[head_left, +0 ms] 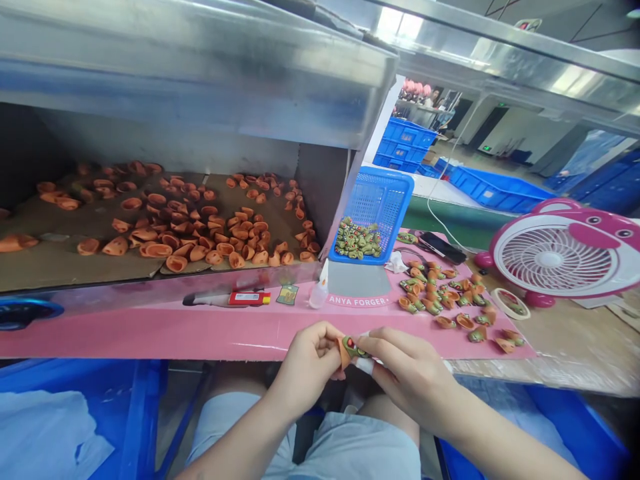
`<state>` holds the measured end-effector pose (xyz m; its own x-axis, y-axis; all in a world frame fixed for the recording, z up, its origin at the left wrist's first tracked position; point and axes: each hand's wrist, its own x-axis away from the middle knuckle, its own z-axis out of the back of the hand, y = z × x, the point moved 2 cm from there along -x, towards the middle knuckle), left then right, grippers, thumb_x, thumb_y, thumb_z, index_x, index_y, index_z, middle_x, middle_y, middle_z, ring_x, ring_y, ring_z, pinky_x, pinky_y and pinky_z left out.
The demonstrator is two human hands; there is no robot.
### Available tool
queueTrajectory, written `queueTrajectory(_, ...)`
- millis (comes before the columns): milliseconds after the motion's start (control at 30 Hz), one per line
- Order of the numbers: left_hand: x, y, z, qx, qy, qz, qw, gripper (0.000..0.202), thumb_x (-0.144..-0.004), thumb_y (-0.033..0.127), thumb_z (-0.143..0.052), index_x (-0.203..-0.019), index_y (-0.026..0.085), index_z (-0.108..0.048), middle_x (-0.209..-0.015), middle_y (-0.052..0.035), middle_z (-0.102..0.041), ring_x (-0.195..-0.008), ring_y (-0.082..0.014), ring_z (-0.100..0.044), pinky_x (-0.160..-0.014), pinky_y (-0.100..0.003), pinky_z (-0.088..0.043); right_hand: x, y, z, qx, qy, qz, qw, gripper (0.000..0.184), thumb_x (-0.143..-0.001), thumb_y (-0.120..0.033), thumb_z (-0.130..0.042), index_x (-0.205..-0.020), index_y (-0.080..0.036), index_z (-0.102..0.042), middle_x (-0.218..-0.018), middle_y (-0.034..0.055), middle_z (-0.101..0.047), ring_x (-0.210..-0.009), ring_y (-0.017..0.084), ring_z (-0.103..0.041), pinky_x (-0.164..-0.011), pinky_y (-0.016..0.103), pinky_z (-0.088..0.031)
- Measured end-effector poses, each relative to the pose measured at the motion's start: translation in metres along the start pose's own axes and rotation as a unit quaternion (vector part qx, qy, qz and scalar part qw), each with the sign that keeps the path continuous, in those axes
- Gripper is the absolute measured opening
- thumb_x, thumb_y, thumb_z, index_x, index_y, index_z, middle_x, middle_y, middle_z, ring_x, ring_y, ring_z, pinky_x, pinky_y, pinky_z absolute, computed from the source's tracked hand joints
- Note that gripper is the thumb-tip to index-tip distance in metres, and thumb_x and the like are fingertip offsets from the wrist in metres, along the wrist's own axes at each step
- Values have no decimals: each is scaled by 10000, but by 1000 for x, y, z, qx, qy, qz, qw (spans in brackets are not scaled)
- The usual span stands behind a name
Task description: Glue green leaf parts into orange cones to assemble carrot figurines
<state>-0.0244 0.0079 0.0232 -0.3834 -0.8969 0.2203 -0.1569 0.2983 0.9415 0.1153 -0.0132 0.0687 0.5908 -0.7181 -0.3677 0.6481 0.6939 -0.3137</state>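
My left hand [315, 357] is closed on a hollow orange cup-shaped piece [344, 353]. In my right hand [400, 360], with white covers on its fingertips, I pinch a small green painted piece [353, 346] with a red spot. The two pieces touch, the green one against the opening of the orange one; how far it sits inside is hidden by my fingers. Both hands are close together above my lap, at the front edge of the pink mat [210, 337]. To the right on the mat lie several joined orange-and-green pieces [433, 290].
Many loose orange pieces [200, 233] lie on cardboard in the metal-topped box at left. A blue basket [400, 200] contains green pieces [357, 240]. A small bottle [319, 290], a marker [227, 299], a phone [443, 248], a tape roll [510, 304] and a pink fan [555, 257] stand or lie around.
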Motion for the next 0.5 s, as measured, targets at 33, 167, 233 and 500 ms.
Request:
queueTrajectory(33,0,-1,0,3,0,5,1000,48,-681,178,-507,-684,134,-490,-543,22,-502,-481,-84,-468,-464,-189,-386,1,0,-1,-5,-1,0,1000,264,-803,-55,-325,-1000,-148,-473,-810,78,-535,-717,160,-532,-599,259,-447)
queueTrajectory(167,-2,-7,0,7,-5,10,1000,59,-684,186,-512,-696,135,-484,-546,24,-498,-483,-82,-459,-469,-190,-389,4,4,-6,-20,-6,-7,1000,277,-791,-43,-342,-1011,-150,-471,-824,79,-533,-719,161,-526,-607,266,-445)
queueTrajectory(233,-3,-8,1,5,-10,3,1000,48,-693,179,-499,-702,135,-482,-551,22,-502,-486,-87,-469,-480,-199,-391,6,7,-7,-24,-7,-15,1000,296,-783,-42,-347,-1029,-156,-467,-842,80,-531,-737,164,-526,-622,270,-448)
queueTrajectory(500,4,-3,6,-3,-29,-18,999,150,-762,236,-474,-859,127,-506,-691,-33,-568,-547,-108,-517,-517,-217,-412,3,8,4,-81,0,-61,995,329,-756,-31,-391,-1044,-171,-467,-877,59,-538,-779,154,-524,-667,264,-447)
